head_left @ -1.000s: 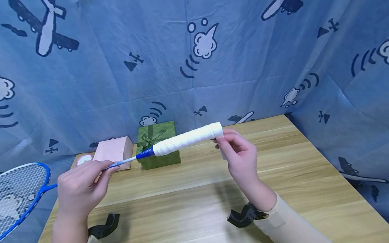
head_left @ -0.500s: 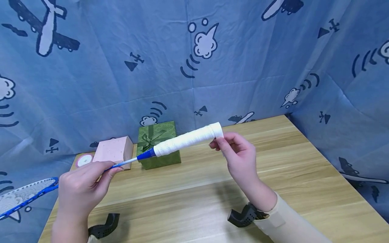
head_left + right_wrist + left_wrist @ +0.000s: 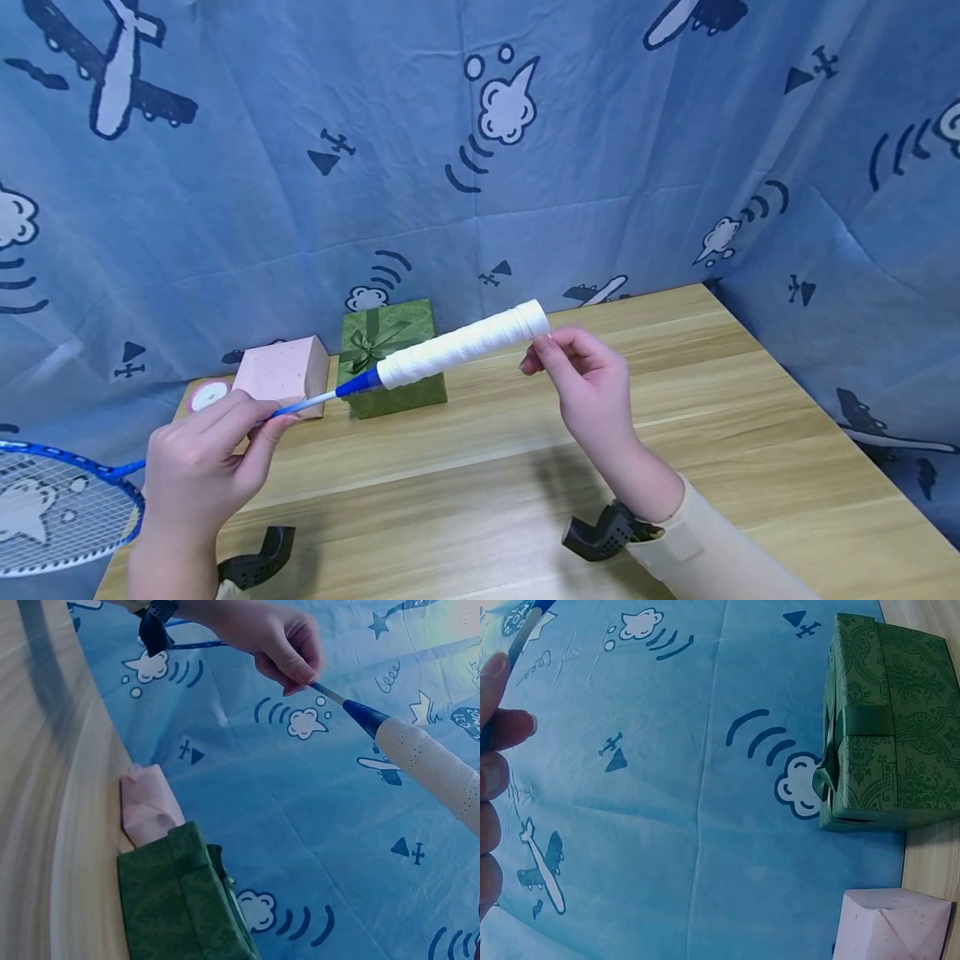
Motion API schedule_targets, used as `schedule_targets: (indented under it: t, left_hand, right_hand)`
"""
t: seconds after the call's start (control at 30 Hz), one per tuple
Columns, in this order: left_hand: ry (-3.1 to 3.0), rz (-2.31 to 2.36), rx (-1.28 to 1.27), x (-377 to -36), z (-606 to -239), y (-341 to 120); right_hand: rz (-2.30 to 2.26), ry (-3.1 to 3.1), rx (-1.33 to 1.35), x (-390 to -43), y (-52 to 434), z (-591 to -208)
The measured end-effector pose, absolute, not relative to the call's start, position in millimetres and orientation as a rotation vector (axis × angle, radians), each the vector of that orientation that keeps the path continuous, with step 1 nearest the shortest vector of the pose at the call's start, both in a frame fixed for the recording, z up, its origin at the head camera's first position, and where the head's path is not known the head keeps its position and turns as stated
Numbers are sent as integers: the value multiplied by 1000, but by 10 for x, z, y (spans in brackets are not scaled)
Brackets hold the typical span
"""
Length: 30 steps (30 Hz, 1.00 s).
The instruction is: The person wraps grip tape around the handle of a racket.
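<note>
- The badminton racket (image 3: 420, 360) is held in the air above the tabletop (image 3: 675, 433), slanting up from the left hand to the right hand.
- Its handle wears white grip tape (image 3: 461, 343) along its whole visible length, from the blue cone to the butt end; judging by that, the wrapping looks nearly finished, with only the tail at the butt left to settle.
- The right hand (image 3: 588, 392) has its fingertips curled at the butt end, pinching what seems to be the tape's last bit.
- The left hand (image 3: 198, 467) pinches the thin shaft between thumb and fingers; the strung head (image 3: 60, 508) hangs out beyond it, off the tabletop's edge.
- Behind the handle, between the hands, stand a green gift box (image 3: 390, 354) and a pink box (image 3: 281, 371).
</note>
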<state>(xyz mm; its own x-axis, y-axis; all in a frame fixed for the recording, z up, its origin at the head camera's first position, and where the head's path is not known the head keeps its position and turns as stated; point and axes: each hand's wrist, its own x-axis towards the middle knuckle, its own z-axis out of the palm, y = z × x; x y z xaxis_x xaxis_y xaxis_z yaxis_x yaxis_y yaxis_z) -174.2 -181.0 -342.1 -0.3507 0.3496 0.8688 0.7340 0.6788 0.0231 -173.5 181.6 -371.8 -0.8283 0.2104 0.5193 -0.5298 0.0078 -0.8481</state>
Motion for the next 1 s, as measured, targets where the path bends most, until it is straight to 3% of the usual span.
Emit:
schedule_targets:
  t: [1.0]
  left_hand:
    - [-1875, -621, -939, -1612, -3419, -1780]
  right_hand:
    - [1836, -1691, 359, -1580, 1776, -3774]
